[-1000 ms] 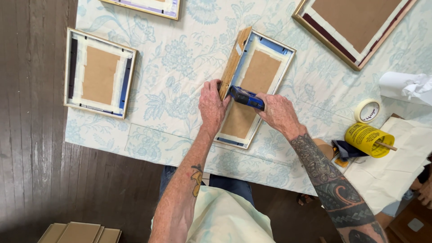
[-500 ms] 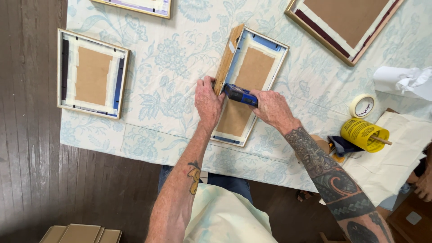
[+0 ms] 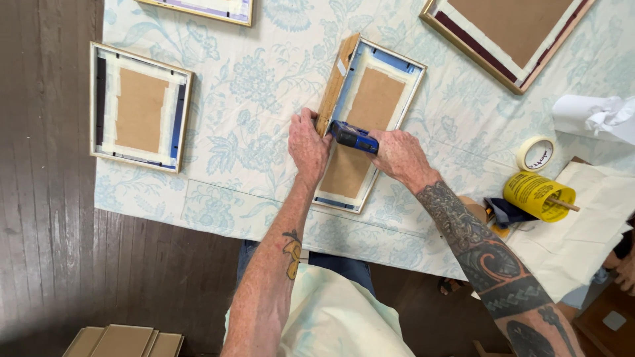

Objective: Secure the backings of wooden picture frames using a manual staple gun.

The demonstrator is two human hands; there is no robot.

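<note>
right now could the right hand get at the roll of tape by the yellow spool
Probably yes: the right hand is on the blue tool, and bare tablecloth lies between it and the tape roll.

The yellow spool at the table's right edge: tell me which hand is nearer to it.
Right. The right hand grips the blue tool on the frame, on the side toward the yellow spool. The left hand presses the frame's wooden left rail, farther off.
</note>
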